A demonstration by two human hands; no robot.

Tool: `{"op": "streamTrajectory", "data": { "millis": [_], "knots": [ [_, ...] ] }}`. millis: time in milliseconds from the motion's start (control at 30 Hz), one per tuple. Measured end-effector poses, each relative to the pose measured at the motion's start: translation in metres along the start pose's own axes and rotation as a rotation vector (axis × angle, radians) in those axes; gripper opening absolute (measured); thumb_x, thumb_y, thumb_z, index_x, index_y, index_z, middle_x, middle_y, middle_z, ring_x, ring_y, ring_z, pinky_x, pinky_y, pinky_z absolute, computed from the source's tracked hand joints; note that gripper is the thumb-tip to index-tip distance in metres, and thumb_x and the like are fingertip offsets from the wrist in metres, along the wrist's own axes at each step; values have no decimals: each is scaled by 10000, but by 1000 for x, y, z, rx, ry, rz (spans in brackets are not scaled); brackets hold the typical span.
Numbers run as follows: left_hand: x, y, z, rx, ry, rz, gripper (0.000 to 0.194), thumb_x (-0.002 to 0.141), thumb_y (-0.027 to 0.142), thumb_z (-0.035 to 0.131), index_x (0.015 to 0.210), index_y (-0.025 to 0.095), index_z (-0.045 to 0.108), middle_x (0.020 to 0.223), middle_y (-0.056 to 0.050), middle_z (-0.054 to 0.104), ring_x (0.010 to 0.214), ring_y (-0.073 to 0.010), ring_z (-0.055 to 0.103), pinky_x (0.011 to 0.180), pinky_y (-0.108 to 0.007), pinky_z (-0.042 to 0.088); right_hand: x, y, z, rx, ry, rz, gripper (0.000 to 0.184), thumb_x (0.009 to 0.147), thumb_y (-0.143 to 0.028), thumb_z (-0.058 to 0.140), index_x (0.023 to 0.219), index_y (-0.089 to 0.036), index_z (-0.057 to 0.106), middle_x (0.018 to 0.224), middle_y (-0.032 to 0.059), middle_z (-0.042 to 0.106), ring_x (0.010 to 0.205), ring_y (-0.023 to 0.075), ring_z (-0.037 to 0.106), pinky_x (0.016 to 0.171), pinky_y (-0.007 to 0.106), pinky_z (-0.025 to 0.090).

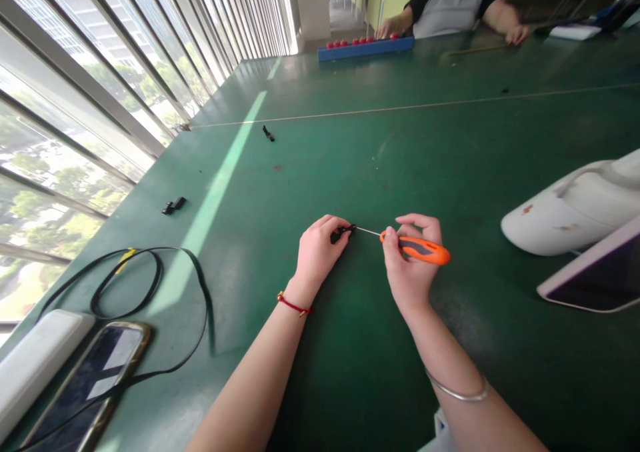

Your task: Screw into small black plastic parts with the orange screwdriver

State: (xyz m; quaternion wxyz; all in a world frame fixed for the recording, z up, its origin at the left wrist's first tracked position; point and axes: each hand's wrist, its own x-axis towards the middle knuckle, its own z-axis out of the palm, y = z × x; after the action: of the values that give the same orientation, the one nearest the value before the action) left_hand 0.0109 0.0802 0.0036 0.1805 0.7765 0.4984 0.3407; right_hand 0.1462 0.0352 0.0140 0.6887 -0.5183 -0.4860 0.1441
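Near the middle of the green table, my left hand [323, 249] pinches a small black part [341, 232], mostly covered by the fingers, so its kind is unclear. My right hand [413, 265] grips a screwdriver [423, 249] with an orange and grey handle. Its thin metal shaft points left, and the tip meets the black part at my left fingertips. Two more small black pieces lie apart on the table: one pair-like piece [173, 205] at the left and a narrow one [269, 133] farther back.
A looped black cable [203, 285], a phone [95, 379] and a white box-shaped object [43, 359] lie at the left. At the right are a white bottle [560, 205] and a tablet-like device [600, 272]. Across the green table [380, 152], a person sits behind a blue rack [365, 51].
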Motion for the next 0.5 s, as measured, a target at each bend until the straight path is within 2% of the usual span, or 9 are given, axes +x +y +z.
{"op": "streamTrajectory", "data": {
  "millis": [67,133,200,300,367,433,500],
  "knots": [
    [0,0,0,-11,-4,2,110,808,138,581,866,203,647,859,-6,668,772,-134,622,720,-252,500,1,2,0,24,27,-58,297,713,-118,602,955,-228,469,709,-58,454,546,88,461,554,244,441],
    [0,0,-1,-19,-9,4,114,805,128,579,866,199,644,867,-8,668,782,-136,624,725,-253,502,1,5,-1,23,52,-85,328,698,-144,606,984,-225,467,794,-26,466,635,109,490,602,266,464],
    [0,1,-1,-21,-12,10,120,804,120,574,868,196,641,880,-12,669,803,-142,628,736,-256,505,0,7,-3,-22,41,-50,258,738,-200,594,973,-217,487,751,-27,463,639,120,492,609,277,466],
    [1,0,-1,-21,-26,29,142,807,108,560,883,198,639,912,-17,676,844,-151,632,770,-266,510,-3,6,-5,-134,-12,33,80,805,-270,574,846,-207,544,615,-44,462,579,126,511,587,277,457],
    [1,0,-1,-13,-39,37,160,808,102,553,895,204,641,933,-17,681,862,-155,634,788,-271,511,-4,4,-4,-148,-38,47,59,812,-257,577,821,-209,546,551,-59,443,523,120,497,549,266,439],
    [1,-1,-2,3,-50,40,165,808,104,554,899,207,645,943,-17,686,865,-158,637,792,-275,512,-3,2,-2,-88,-25,11,146,788,-209,592,910,-216,513,567,-77,427,473,102,447,514,256,422],
    [1,-2,-4,14,-50,41,160,807,110,558,896,208,648,940,-15,691,857,-159,640,787,-277,513,-2,3,0,-42,25,-56,275,744,-176,611,975,-225,472,683,-55,462,509,95,453,529,260,438]
  ]
}}
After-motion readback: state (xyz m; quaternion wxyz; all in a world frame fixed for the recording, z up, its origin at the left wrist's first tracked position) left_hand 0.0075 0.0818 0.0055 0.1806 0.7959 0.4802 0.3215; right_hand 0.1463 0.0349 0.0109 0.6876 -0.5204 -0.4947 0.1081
